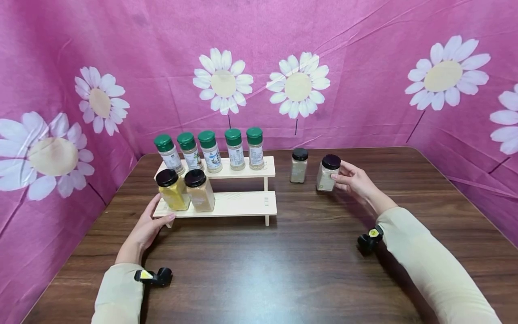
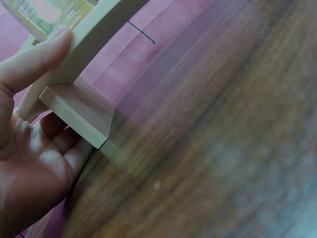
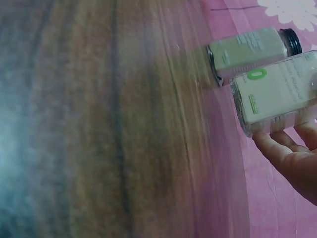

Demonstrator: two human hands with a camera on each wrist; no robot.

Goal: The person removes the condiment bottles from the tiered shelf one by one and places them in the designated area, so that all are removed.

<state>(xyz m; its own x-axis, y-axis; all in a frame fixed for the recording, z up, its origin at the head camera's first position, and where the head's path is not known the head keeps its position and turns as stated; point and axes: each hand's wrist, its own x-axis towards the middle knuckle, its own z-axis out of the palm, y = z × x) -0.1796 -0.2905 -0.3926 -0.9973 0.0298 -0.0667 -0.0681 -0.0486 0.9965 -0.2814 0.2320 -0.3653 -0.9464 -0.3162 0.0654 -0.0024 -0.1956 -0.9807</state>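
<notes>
At the left end of the wooden rack (image 1: 243, 202), the left hand (image 1: 146, 225) grips the lower tier, thumb at its front edge. On that tier's left part, a yellow-filled jar (image 1: 175, 194) and a tan-filled jar (image 1: 201, 196) stand side by side, black-lidded. Five green-capped bottles (image 1: 212, 157) line the rack's upper tier. Right of the rack, a black-lidded jar (image 1: 298, 171) stands on the table (image 1: 243, 270). Farther right of the rack, the right hand (image 1: 356, 182) pinches a pale-filled jar (image 1: 325, 177); contact with the table cannot be determined.
</notes>
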